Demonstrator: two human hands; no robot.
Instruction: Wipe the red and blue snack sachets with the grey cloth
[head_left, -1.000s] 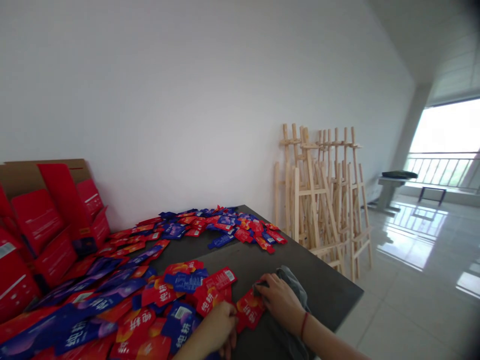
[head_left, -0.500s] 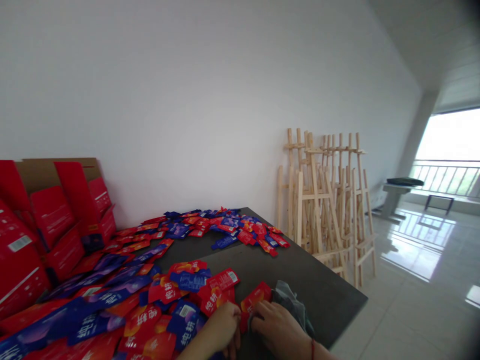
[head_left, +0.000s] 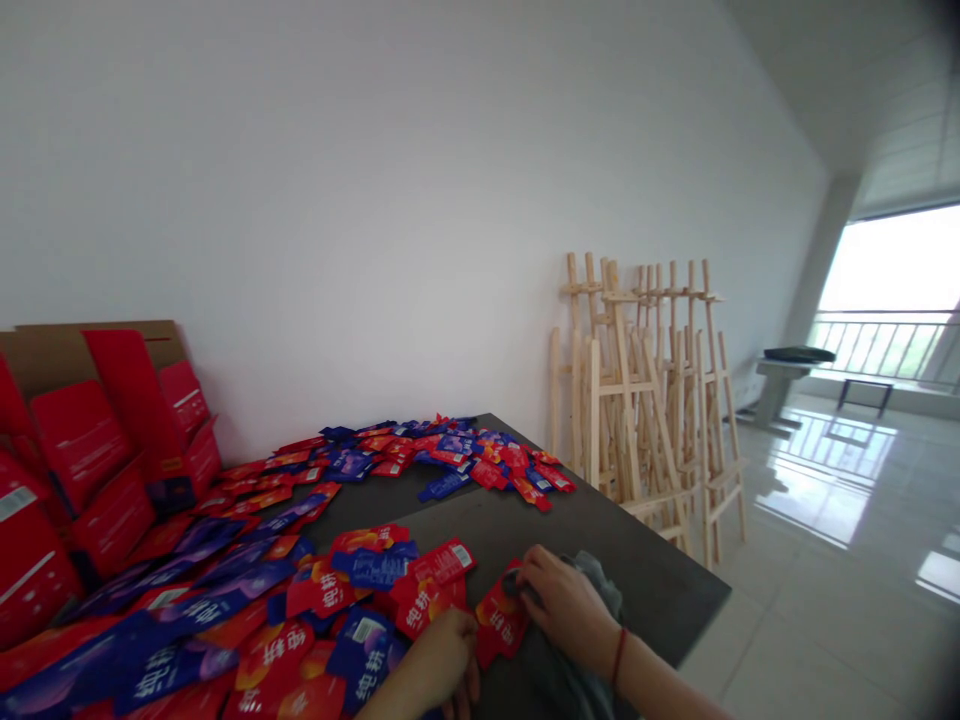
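1. While the right hand point(head_left: 566, 605) presses curled fingers onto a glossy red foil sachet point(head_left: 499, 625) just beside it, soft grey cloth point(head_left: 596, 590) bunches under the palm.
2. Left hand point(head_left: 442, 660) curls against the sachet pile point(head_left: 367, 565); grip unclear.

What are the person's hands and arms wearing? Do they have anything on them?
The right hand has a thin red band around its wrist. The left hand shows no band. Both arms look bare, with no sleeves or gloves in view.
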